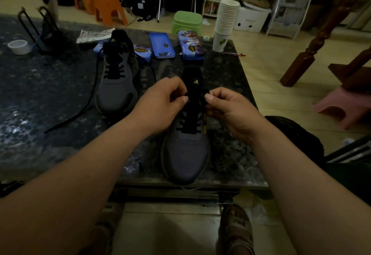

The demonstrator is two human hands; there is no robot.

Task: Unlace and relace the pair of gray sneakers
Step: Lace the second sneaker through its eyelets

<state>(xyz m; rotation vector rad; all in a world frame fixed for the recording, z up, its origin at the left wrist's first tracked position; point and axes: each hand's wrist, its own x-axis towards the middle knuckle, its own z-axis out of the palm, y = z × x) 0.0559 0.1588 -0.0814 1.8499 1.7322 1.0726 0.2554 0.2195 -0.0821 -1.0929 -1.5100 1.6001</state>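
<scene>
Two gray sneakers with black tongues stand on the dark stone table [50, 98]. The near sneaker [185, 154] points its toe at me at the table's front edge. Its black lace [187, 125] crosses the lower eyelets. My left hand [160, 102] and my right hand [226, 108] sit at either side of its tongue, each pinching a part of the black lace near the upper eyelets. The far sneaker [117, 86] stands to the left. Its loose black lace [80, 112] trails out across the table to the left.
Blue tin cases [161, 45] lie behind the sneakers. A stack of paper cups [223, 24] stands at the table's back right corner. A white bowl [18, 46] and a black wire stand [40, 28] are at the far left. Stools stand on the floor around the table.
</scene>
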